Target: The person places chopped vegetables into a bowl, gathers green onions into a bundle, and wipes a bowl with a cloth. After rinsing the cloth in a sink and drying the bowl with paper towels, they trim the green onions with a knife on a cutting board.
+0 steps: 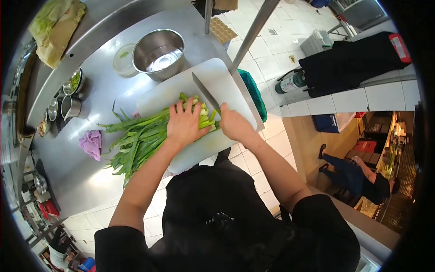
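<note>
A bundle of green onions [136, 136] lies across a white cutting board [217, 81] on a steel counter. My left hand [185, 123] presses flat on the pale stalk ends, fingers spread over them. My right hand [233, 123] grips the handle of a kitchen knife [206, 94], whose blade points up and away over the board, just right of the stalk ends. The leafy green tops trail off the board's left edge onto the counter.
A steel mixing bowl [159, 53] and a round lidded tub [123, 59] stand beyond the board. A purple cloth [91, 143] lies left; small steel cups [71, 106] sit further left. Another person [362, 174] crouches at right on the floor.
</note>
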A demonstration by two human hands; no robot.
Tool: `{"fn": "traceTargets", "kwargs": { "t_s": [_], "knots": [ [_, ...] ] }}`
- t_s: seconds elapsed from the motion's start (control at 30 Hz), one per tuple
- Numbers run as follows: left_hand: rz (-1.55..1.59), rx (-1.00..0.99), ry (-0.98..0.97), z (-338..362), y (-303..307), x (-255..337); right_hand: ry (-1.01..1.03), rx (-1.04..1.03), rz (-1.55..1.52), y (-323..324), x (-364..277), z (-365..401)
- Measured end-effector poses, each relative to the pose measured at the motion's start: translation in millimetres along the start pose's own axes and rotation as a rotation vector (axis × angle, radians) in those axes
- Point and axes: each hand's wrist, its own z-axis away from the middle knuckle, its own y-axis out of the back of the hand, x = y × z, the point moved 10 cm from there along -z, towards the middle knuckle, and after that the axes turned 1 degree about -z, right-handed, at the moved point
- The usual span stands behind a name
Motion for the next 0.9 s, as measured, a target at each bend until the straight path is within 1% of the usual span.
{"fn": "traceTargets", "kwargs": {
  "t_s": [0.07,0.1,0.13,0.2,0.23,0.3,0.37,0.4,0.43,0.47,0.53,0.57,0.6,0.67,0.7,0.77,0.83,0.9],
  "knots": [
    [0.010,0.047,0.004,-3.3,5.2,-1.8,0.006,-0.035,0.008,14.3,-6.3,10.7],
    [0.007,0.063,0.005,-4.5,7.4,-2.6,0.021,0.009,-0.027,8.1,-3.9,21.2],
    [0.010,0.072,0.003,-3.4,7.4,-2.1,-0.080,-0.062,0.018,-5.2,2.6,23.3],
    [0.016,0.078,0.000,-3.1,6.8,-1.9,-0.071,0.006,-0.014,-26.8,13.8,11.0],
    [0.007,0.087,-0.005,-2.9,6.6,-1.1,-0.072,0.003,-0.013,-20.9,14.7,4.6],
    [-0.004,0.083,-0.007,3.8,3.1,1.8,0.015,0.012,-0.029,-1.1,3.2,-10.8],
    [0.019,0.078,0.004,-2.2,4.8,-1.9,-0.003,-0.007,-0.032,10.1,-3.7,14.0],
    [0.010,0.088,0.005,-2.8,7.7,-3.7,-0.025,-0.033,-0.027,8.1,-4.4,28.2],
    [0.004,0.046,0.010,-2.5,4.4,-3.3,-0.029,0.005,-0.045,-4.9,4.5,32.0],
    [0.003,0.003,0.017,-3.8,0.5,-2.6,-0.024,0.014,-0.036,-13.2,11.7,20.1],
    [0.001,0.009,0.009,-4.3,-0.7,-2.5,-0.008,0.050,-0.104,-31.6,19.6,6.8],
    [0.006,0.020,0.007,-5.1,-0.1,-2.1,0.057,0.065,-0.079,-22.5,12.9,-3.7],
    [0.007,0.030,0.009,-3.7,0.1,-1.5,0.055,0.059,-0.079,-16.8,14.4,-3.6],
    [0.001,0.029,0.000,-1.5,1.0,0.0,0.080,0.007,-0.050,4.7,-3.6,4.7],
    [-0.002,0.038,0.003,-3.9,3.6,-1.8,0.084,0.014,-0.050,2.2,-5.6,10.4],
    [0.002,0.057,0.001,-6.2,5.9,-2.6,-0.015,0.022,-0.048,-12.6,2.8,31.2],
    [0.012,0.057,-0.003,-1.0,3.5,-1.9,-0.032,0.019,-0.051,-22.1,4.7,17.9],
    [0.004,0.062,-0.001,-2.5,2.7,-1.7,-0.047,0.014,-0.049,-11.3,6.3,5.0]
  ]
}}
